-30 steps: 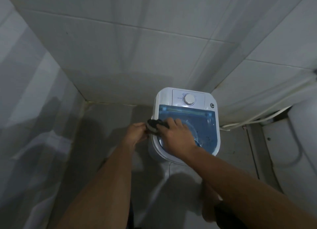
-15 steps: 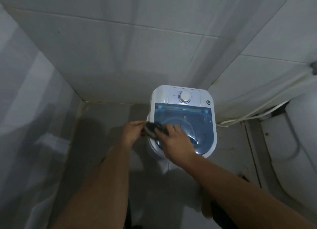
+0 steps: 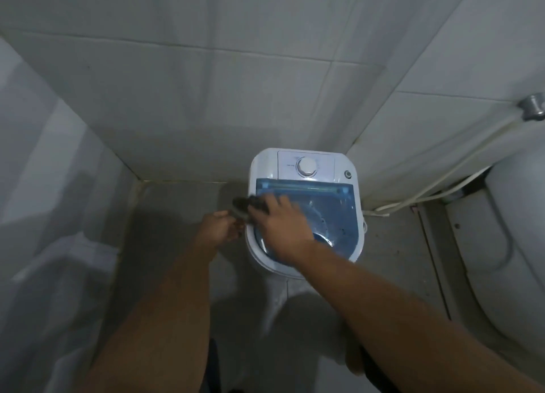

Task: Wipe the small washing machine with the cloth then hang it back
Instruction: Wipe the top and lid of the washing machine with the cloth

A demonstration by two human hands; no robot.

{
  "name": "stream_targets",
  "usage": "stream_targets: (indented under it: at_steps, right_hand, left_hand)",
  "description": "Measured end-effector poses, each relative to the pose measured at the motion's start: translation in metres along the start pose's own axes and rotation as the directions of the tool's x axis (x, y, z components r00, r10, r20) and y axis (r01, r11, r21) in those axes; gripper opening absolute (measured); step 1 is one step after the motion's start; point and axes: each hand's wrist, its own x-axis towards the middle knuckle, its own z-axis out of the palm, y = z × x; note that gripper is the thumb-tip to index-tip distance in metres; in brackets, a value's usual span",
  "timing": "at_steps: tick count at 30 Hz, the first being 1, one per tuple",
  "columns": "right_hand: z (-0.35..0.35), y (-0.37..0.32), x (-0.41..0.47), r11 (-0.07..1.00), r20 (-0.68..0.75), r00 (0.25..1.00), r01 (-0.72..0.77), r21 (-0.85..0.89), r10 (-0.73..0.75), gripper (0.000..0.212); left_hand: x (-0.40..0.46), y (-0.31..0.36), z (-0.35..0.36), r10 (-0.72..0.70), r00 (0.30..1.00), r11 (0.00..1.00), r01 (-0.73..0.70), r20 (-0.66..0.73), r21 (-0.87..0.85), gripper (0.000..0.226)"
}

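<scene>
Now cloth [image 3: 243, 208] under right hand [image 3: 280, 230] fingertips, left hand [image 3: 219, 230] pinching edge.

The scene is dim and grey, with soft, even light and no glare. The right hand [image 3: 280, 230] and the cloth [image 3: 246, 208] are smeared by motion blur. Dark shadows fall on the floor [image 3: 177, 204] beneath the arms. Tile lines bend toward the edges from wide-angle distortion.

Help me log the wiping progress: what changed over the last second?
The right hand slid the dark cloth a little farther along the washing machine lid's left edge, toward the dial. The left hand stays beside the machine's left side; nothing was let go.
</scene>
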Motion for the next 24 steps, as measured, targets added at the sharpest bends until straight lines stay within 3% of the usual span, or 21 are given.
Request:
stream_targets:
  at_steps: [2,6,8,10,12,14,16,18,20,21,22,24]
  right_hand:
    - [0.007,-0.004,-0.044,0.987,0.003,0.989,0.147,0.064,-0.148,0.048]
    - [0.003,0.041,-0.065,0.923,0.106,0.918,0.384,-0.008,-0.381,0.048]
    - [-0.006,0.079,-0.048,0.968,0.065,0.968,0.246,-0.049,-0.243,0.046]
    - [-0.017,0.105,-0.034,0.996,-0.008,0.996,-0.088,-0.011,0.087,0.043]
    - [-0.016,0.111,-0.023,0.915,-0.074,0.912,-0.402,0.041,0.404,0.043]
    - [-0.012,0.091,-0.018,0.841,-0.092,0.836,-0.536,0.070,0.541,0.046]
    - [-0.003,0.059,-0.026,0.911,-0.048,0.911,-0.405,0.070,0.409,0.050]
    - [0.004,0.034,-0.046,0.997,0.026,1.000,-0.012,0.070,0.010,0.051]
    - [0.007,0.044,-0.062,0.956,0.072,0.954,0.290,0.044,-0.292,0.052]
    - [0.007,0.058,-0.062,0.948,0.036,0.948,0.317,0.004,-0.317,0.053]
    - [0.007,0.074,-0.061,0.967,-0.003,0.967,0.253,-0.028,-0.253,0.053]
    - [0.000,0.106,-0.056,0.995,-0.114,0.989,-0.096,0.000,0.096,0.046]
  left_hand:
    - [-0.001,-0.001,-0.001,0.011,1.000,1.000,-0.011,-0.003,-0.010,0.017]
    - [-0.008,0.003,0.003,-0.015,1.000,1.000,0.015,0.018,-0.013,0.021]
    - [-0.011,0.006,0.004,-0.012,1.000,1.000,0.012,0.018,-0.015,0.019]
    - [-0.013,0.006,0.005,-0.003,1.000,1.000,0.003,0.013,-0.016,0.017]
    - [-0.011,0.005,0.005,0.010,1.000,1.000,-0.010,-0.002,-0.008,0.016]
    - [-0.010,0.004,0.006,0.020,1.000,1.000,-0.020,-0.022,0.009,0.015]
    - [-0.008,0.002,0.007,0.036,0.999,0.999,-0.035,-0.040,0.032,0.017]
    - [-0.008,0.001,0.008,0.062,0.997,0.996,-0.058,-0.055,0.066,0.016]
    - [-0.008,0.002,0.008,0.078,0.995,0.995,-0.073,-0.061,0.073,0.013]
    - [-0.008,0.002,0.009,0.082,0.994,0.994,-0.078,-0.065,0.073,0.014]
    - [-0.010,0.003,0.009,0.084,0.994,0.994,-0.078,-0.070,0.075,0.015]
    - [-0.011,0.002,0.010,0.096,0.992,0.992,-0.089,-0.084,0.084,0.016]
